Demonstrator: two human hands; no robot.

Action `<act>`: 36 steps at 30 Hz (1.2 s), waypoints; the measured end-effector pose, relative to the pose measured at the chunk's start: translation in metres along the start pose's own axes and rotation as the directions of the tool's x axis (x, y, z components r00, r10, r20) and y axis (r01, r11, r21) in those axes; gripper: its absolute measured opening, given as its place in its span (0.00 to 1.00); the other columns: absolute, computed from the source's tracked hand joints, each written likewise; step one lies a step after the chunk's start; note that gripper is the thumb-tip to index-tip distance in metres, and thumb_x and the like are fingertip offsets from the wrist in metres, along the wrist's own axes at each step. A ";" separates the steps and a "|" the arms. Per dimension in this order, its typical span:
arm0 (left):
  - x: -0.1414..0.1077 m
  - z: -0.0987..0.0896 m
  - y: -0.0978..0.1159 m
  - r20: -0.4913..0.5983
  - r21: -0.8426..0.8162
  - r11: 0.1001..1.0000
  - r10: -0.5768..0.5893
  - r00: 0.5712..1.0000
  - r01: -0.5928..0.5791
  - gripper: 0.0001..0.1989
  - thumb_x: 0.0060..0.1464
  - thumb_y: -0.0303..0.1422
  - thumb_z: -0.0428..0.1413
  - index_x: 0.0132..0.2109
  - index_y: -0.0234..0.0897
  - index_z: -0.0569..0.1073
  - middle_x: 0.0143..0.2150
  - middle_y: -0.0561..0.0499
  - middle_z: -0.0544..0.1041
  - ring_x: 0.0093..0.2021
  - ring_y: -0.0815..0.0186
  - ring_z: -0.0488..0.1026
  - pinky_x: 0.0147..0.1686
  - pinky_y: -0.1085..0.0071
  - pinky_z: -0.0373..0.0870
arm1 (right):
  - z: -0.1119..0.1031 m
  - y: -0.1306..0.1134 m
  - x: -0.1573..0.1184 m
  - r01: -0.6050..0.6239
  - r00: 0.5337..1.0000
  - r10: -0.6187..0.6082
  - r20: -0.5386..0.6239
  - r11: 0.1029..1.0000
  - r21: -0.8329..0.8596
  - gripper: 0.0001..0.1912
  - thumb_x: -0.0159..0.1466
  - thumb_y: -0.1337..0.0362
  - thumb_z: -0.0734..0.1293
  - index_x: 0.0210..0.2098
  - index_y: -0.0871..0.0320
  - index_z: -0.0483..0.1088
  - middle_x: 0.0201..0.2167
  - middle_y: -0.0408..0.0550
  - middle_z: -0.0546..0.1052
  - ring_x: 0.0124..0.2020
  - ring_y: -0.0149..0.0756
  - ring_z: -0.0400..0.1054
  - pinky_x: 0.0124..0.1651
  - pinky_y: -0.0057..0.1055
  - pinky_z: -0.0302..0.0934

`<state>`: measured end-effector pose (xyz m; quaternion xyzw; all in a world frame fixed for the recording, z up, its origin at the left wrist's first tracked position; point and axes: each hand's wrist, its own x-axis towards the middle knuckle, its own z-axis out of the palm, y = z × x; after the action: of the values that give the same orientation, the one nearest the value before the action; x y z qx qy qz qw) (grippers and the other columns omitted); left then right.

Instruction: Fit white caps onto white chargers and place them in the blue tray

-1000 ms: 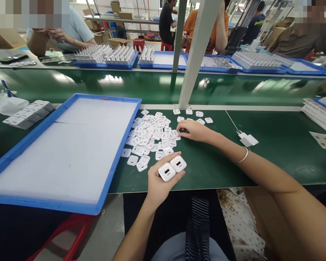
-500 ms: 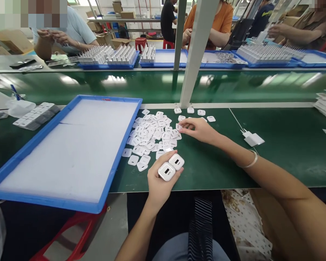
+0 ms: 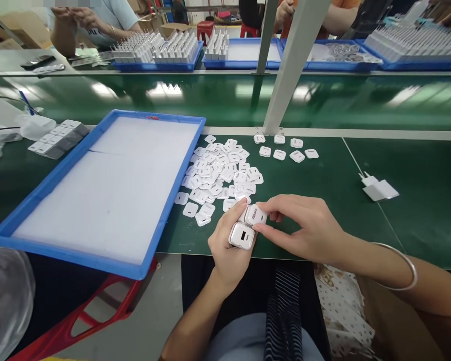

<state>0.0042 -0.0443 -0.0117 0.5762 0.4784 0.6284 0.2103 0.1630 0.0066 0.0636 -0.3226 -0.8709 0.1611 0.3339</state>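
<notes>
My left hand (image 3: 227,250) is closed around two white USB chargers side by side; the nearer charger (image 3: 242,235) shows its port face upward. Between the thumb and fingertips of my right hand (image 3: 310,223) is a small white cover plate (image 3: 256,214) with lettering and a slot. It lies over the end of the farther charger, whose port face is hidden. Whether the plate is seated flat, I cannot tell. Just beyond my left hand spreads a pile of similar cover plates (image 3: 218,173). Several more plates (image 3: 279,154) lie apart at the back.
A blue-rimmed tray (image 3: 146,268) with a white bottom is at the left. A block of white chargers (image 3: 60,139) stands beyond it. At the right lies a plugged white charger (image 3: 379,189). A slanted metal post (image 3: 291,70) rises at the back edge. Other people sit across the bench.
My right hand has come from the far side of the pile back to my left hand, bringing a cover plate onto the farther charger. The camera view has tilted downward.
</notes>
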 end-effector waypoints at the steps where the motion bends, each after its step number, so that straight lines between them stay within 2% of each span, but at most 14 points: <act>1: 0.000 0.000 0.000 0.004 -0.008 1.000 0.005 1.000 -0.005 0.27 0.50 0.22 0.65 0.58 0.41 0.74 0.57 0.47 0.78 0.56 0.58 0.77 0.57 0.62 0.75 | 0.000 0.000 0.000 0.016 1.000 -0.016 -0.007 1.000 -0.013 0.07 0.65 0.63 0.70 0.37 0.62 0.72 0.27 0.47 0.78 0.26 0.32 0.70 0.30 0.31 0.65; 9: 0.000 0.000 -0.001 0.016 -0.007 0.999 0.038 0.999 -0.038 0.27 0.50 0.22 0.65 0.58 0.40 0.74 0.58 0.45 0.77 0.56 0.56 0.76 0.58 0.59 0.75 | 0.001 0.002 0.000 0.094 0.995 -0.095 -0.014 0.992 -0.081 0.09 0.65 0.64 0.71 0.40 0.64 0.73 0.29 0.49 0.79 0.28 0.35 0.72 0.30 0.32 0.66; 19: -0.001 0.000 -0.001 0.027 0.010 0.999 0.036 0.999 -0.036 0.26 0.52 0.23 0.64 0.58 0.41 0.74 0.58 0.45 0.77 0.56 0.55 0.76 0.57 0.58 0.75 | -0.001 0.000 0.001 0.051 0.998 -0.048 0.039 0.995 -0.081 0.08 0.65 0.64 0.70 0.39 0.64 0.74 0.29 0.51 0.79 0.28 0.36 0.72 0.30 0.32 0.65; 26: 0.000 0.000 0.000 0.033 0.027 0.999 0.040 0.999 -0.041 0.27 0.51 0.21 0.64 0.58 0.39 0.74 0.58 0.45 0.77 0.56 0.56 0.76 0.58 0.59 0.75 | 0.000 0.001 0.001 0.042 0.998 -0.039 0.040 0.996 -0.073 0.08 0.65 0.63 0.70 0.39 0.64 0.74 0.28 0.49 0.79 0.28 0.35 0.71 0.31 0.31 0.65; 36: 0.001 0.002 0.000 0.017 0.006 1.000 0.006 1.000 -0.006 0.26 0.52 0.24 0.65 0.58 0.41 0.74 0.58 0.45 0.77 0.56 0.55 0.77 0.56 0.57 0.76 | 0.002 0.002 0.000 0.042 0.999 -0.040 0.031 0.997 -0.062 0.09 0.66 0.63 0.70 0.38 0.65 0.73 0.27 0.47 0.76 0.27 0.34 0.68 0.30 0.31 0.63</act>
<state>0.0053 -0.0428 -0.0114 0.5836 0.4768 0.6225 0.2110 0.1622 0.0080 0.0609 -0.3124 -0.8868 0.1317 0.3140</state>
